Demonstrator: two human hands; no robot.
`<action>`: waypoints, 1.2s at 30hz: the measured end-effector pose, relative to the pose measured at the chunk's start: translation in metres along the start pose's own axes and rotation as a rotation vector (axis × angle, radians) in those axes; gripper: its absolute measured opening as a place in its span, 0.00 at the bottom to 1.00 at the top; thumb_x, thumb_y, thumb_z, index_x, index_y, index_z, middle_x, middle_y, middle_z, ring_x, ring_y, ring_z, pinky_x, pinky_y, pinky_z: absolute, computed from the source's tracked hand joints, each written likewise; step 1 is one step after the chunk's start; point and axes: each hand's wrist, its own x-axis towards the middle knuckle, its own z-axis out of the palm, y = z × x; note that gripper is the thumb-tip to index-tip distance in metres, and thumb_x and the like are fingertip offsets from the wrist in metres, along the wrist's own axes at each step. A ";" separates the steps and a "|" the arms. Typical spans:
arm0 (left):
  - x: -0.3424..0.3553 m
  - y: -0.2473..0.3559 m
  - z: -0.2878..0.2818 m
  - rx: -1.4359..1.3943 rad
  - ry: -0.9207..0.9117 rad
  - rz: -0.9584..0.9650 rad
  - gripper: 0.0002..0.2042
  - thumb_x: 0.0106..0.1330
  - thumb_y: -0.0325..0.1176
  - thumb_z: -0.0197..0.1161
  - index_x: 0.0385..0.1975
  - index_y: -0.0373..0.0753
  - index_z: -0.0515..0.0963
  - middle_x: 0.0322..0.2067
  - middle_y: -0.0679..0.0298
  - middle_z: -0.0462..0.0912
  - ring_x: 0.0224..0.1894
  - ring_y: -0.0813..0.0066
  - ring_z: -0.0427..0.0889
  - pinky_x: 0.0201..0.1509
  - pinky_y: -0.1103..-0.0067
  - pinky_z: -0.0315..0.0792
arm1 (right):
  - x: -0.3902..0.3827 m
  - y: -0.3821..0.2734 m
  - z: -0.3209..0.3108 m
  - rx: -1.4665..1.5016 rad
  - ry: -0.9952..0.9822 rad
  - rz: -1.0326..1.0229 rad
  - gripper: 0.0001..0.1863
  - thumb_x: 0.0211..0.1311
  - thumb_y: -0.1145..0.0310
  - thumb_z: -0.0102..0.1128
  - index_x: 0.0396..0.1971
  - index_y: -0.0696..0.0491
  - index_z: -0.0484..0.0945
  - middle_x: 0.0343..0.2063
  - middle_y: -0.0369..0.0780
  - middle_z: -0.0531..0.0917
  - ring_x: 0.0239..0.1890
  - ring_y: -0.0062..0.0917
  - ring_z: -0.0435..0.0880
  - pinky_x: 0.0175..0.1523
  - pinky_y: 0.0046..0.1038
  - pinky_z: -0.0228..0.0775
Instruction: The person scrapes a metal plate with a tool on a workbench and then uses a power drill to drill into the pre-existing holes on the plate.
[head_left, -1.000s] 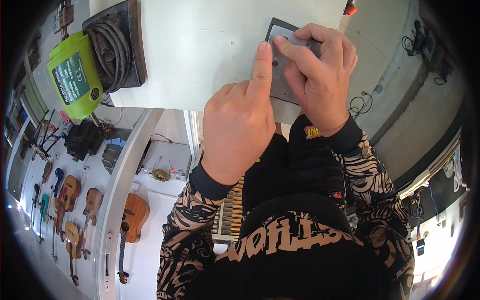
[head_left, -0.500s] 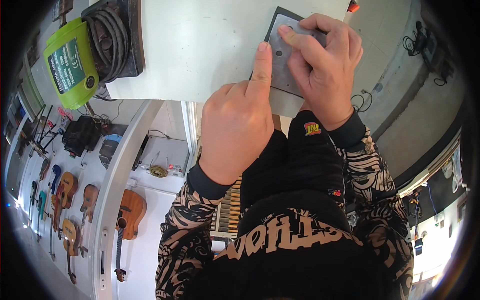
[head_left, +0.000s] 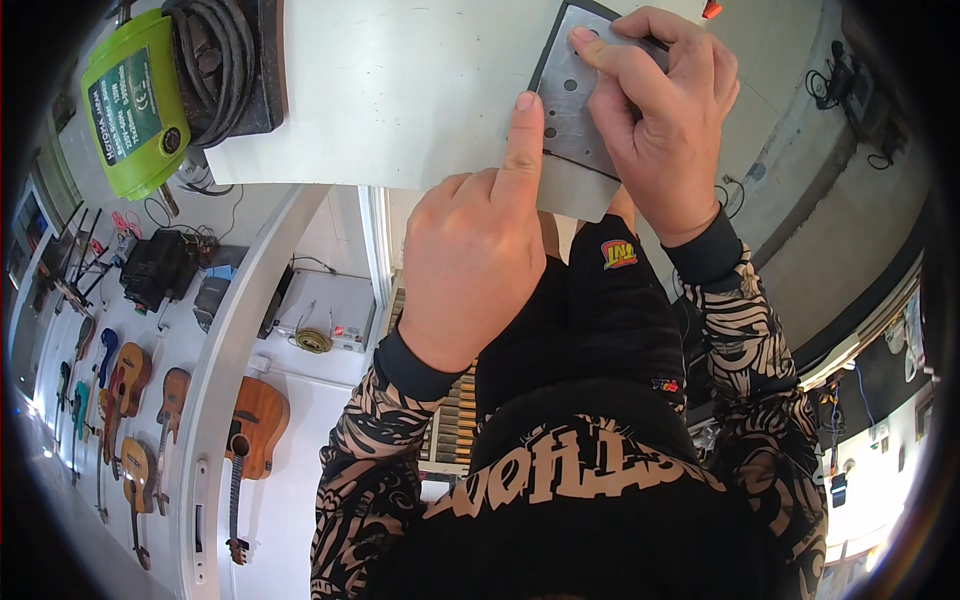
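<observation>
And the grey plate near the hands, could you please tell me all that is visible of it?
The grey plate looks metallic and dull, with round, dark holes of different sizes and a dark border on its left. It lies at an angle on the white tabletop. The right hand has its thumb on the face and hides much of the right side; the left hand has its index fingertip at the left edge, contact unclear.

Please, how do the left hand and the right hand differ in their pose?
The left hand stretches its index finger straight to the left edge of the grey plate; the right hand is curled, with its thumb on the plate's face. The left hand is mostly off the plate, while the right hand covers much of its right side. Both are bare, with black cuffs at the wrists.
</observation>
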 end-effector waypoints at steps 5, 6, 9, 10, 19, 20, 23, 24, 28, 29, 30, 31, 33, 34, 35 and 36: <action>-0.008 -0.003 -0.004 0.014 -0.007 -0.016 0.39 0.57 0.21 0.66 0.75 0.29 0.70 0.19 0.65 0.75 0.22 0.66 0.78 0.29 0.70 0.76 | -0.002 -0.001 0.006 -0.059 -0.044 -0.019 0.15 0.52 0.79 0.73 0.40 0.47 0.88 0.45 0.40 0.80 0.50 0.38 0.75 0.58 0.41 0.63; -0.010 -0.005 -0.004 0.012 -0.006 -0.023 0.39 0.57 0.21 0.66 0.75 0.29 0.70 0.19 0.65 0.75 0.22 0.66 0.78 0.29 0.70 0.76 | 0.000 -0.003 0.006 -0.057 -0.025 -0.022 0.15 0.53 0.79 0.73 0.40 0.47 0.88 0.45 0.40 0.80 0.49 0.38 0.75 0.58 0.41 0.63; -0.015 -0.008 -0.004 0.007 0.013 -0.018 0.38 0.57 0.21 0.66 0.74 0.29 0.71 0.19 0.65 0.74 0.22 0.67 0.78 0.29 0.70 0.76 | 0.000 -0.006 0.008 -0.062 -0.024 -0.026 0.13 0.54 0.79 0.72 0.39 0.48 0.88 0.45 0.40 0.79 0.49 0.38 0.75 0.58 0.40 0.63; -0.015 -0.008 -0.005 0.009 0.010 -0.021 0.38 0.57 0.20 0.65 0.74 0.29 0.71 0.19 0.65 0.74 0.22 0.67 0.78 0.29 0.70 0.76 | 0.001 -0.007 0.008 -0.064 -0.029 -0.027 0.13 0.54 0.79 0.72 0.39 0.48 0.87 0.46 0.40 0.79 0.49 0.38 0.75 0.58 0.40 0.63; -0.014 -0.007 -0.006 -0.044 0.027 -0.056 0.37 0.61 0.16 0.62 0.76 0.34 0.72 0.19 0.59 0.76 0.20 0.61 0.76 0.27 0.65 0.72 | 0.012 -0.001 0.015 0.012 0.075 -0.048 0.14 0.54 0.81 0.69 0.40 0.49 0.88 0.46 0.41 0.80 0.50 0.40 0.74 0.59 0.40 0.63; -0.014 -0.008 -0.006 -0.048 0.034 -0.050 0.37 0.61 0.16 0.62 0.76 0.34 0.72 0.19 0.59 0.76 0.20 0.61 0.76 0.27 0.65 0.72 | 0.012 0.001 0.017 0.026 0.096 -0.054 0.15 0.54 0.81 0.69 0.40 0.49 0.88 0.46 0.41 0.80 0.50 0.40 0.75 0.59 0.40 0.63; -0.016 -0.008 -0.005 -0.047 0.038 -0.055 0.36 0.61 0.16 0.62 0.75 0.33 0.72 0.19 0.59 0.76 0.20 0.61 0.76 0.27 0.66 0.72 | 0.012 0.008 0.020 -0.004 0.063 -0.068 0.15 0.54 0.82 0.68 0.41 0.50 0.88 0.45 0.42 0.80 0.50 0.40 0.75 0.59 0.40 0.63; -0.016 -0.008 -0.005 -0.050 0.039 -0.059 0.36 0.61 0.16 0.62 0.75 0.33 0.72 0.19 0.59 0.76 0.20 0.61 0.76 0.27 0.66 0.72 | 0.013 0.008 0.021 -0.001 0.075 -0.072 0.15 0.55 0.82 0.67 0.41 0.50 0.88 0.45 0.42 0.80 0.49 0.40 0.75 0.59 0.40 0.63; -0.021 -0.011 -0.005 0.021 0.012 -0.040 0.38 0.57 0.20 0.65 0.74 0.30 0.71 0.18 0.66 0.73 0.21 0.67 0.77 0.28 0.71 0.75 | 0.016 0.000 0.013 0.029 0.051 -0.046 0.15 0.55 0.82 0.67 0.41 0.50 0.88 0.45 0.43 0.81 0.49 0.40 0.75 0.59 0.40 0.63; -0.022 -0.011 -0.004 0.024 0.027 -0.026 0.38 0.57 0.20 0.65 0.74 0.30 0.72 0.18 0.66 0.73 0.20 0.67 0.76 0.28 0.71 0.75 | 0.016 0.000 0.012 0.037 0.044 -0.040 0.15 0.55 0.82 0.67 0.41 0.50 0.88 0.45 0.43 0.81 0.49 0.40 0.75 0.59 0.40 0.63; -0.022 -0.011 -0.004 0.023 0.030 -0.026 0.38 0.57 0.20 0.65 0.74 0.30 0.72 0.18 0.66 0.73 0.20 0.67 0.76 0.28 0.71 0.75 | 0.015 0.005 0.016 0.016 0.059 -0.059 0.15 0.55 0.82 0.67 0.41 0.51 0.88 0.45 0.43 0.81 0.49 0.40 0.75 0.59 0.40 0.63; -0.022 -0.010 -0.004 -0.017 0.031 -0.040 0.38 0.59 0.18 0.64 0.75 0.32 0.71 0.18 0.63 0.74 0.20 0.65 0.76 0.27 0.68 0.74 | 0.014 0.006 0.015 0.005 0.066 -0.068 0.15 0.55 0.82 0.67 0.41 0.51 0.88 0.45 0.43 0.81 0.49 0.40 0.75 0.59 0.40 0.63; -0.023 -0.009 -0.003 -0.058 0.036 -0.057 0.37 0.60 0.16 0.62 0.76 0.34 0.71 0.18 0.60 0.75 0.20 0.63 0.76 0.27 0.66 0.72 | 0.016 0.003 0.012 -0.003 0.048 -0.062 0.14 0.56 0.82 0.67 0.41 0.51 0.88 0.45 0.43 0.81 0.50 0.40 0.75 0.59 0.40 0.63; -0.025 -0.009 -0.002 -0.058 0.034 -0.067 0.38 0.60 0.16 0.62 0.76 0.34 0.71 0.18 0.60 0.75 0.20 0.63 0.76 0.27 0.66 0.72 | 0.017 0.002 0.012 0.000 0.034 -0.055 0.14 0.56 0.82 0.67 0.41 0.51 0.88 0.45 0.43 0.81 0.50 0.40 0.75 0.59 0.40 0.63; -0.025 -0.009 -0.002 -0.058 0.031 -0.076 0.38 0.60 0.16 0.62 0.77 0.35 0.71 0.18 0.60 0.75 0.20 0.63 0.76 0.27 0.66 0.72 | 0.017 0.001 0.012 0.002 0.020 -0.048 0.14 0.56 0.82 0.67 0.41 0.51 0.88 0.46 0.43 0.81 0.50 0.40 0.75 0.59 0.40 0.63; -0.025 -0.009 -0.003 -0.060 0.033 -0.078 0.38 0.60 0.16 0.62 0.77 0.35 0.71 0.18 0.60 0.75 0.20 0.63 0.76 0.27 0.66 0.72 | 0.016 0.002 0.014 -0.050 0.020 -0.066 0.14 0.56 0.82 0.67 0.41 0.51 0.88 0.45 0.43 0.81 0.50 0.40 0.75 0.59 0.40 0.63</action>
